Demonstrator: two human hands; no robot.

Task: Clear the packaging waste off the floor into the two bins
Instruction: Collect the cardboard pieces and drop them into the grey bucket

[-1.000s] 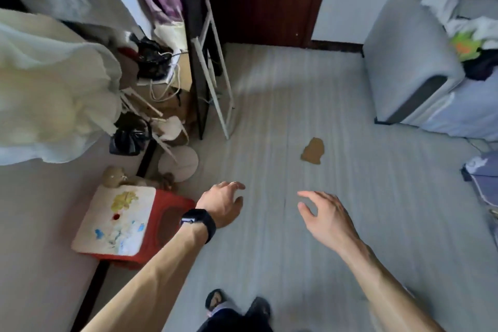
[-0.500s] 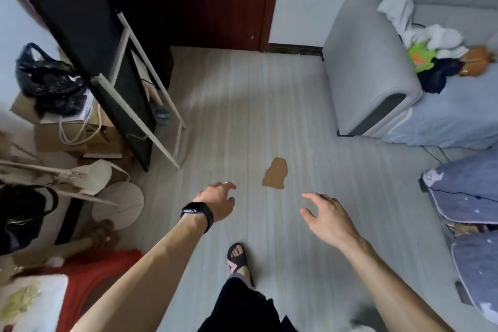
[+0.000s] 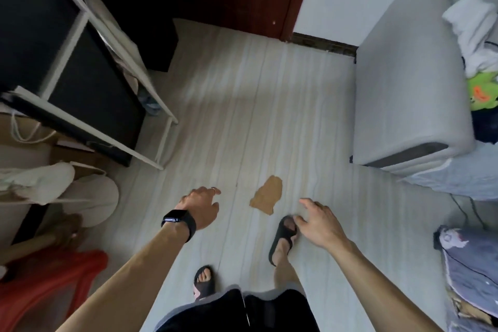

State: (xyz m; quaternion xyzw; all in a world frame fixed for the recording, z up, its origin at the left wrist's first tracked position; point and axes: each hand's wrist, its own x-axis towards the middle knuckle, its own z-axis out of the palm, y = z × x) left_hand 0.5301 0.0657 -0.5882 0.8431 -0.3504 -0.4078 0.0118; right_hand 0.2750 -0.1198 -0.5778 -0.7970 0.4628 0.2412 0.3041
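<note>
Head view: one flat brown cardboard scrap (image 3: 266, 195) lies on the floor (image 3: 242, 116), between the two hands and just ahead of the forward sandal (image 3: 283, 237). The left hand (image 3: 200, 206) and right hand (image 3: 318, 221) both hover with fingers spread loosely, holding nothing. The scrap looks thin and flush to the boards, so fingertips may slide over it. The near foot could also tread on it. Count: one scrap, two hands, two sandals, no bins in sight.
</note>
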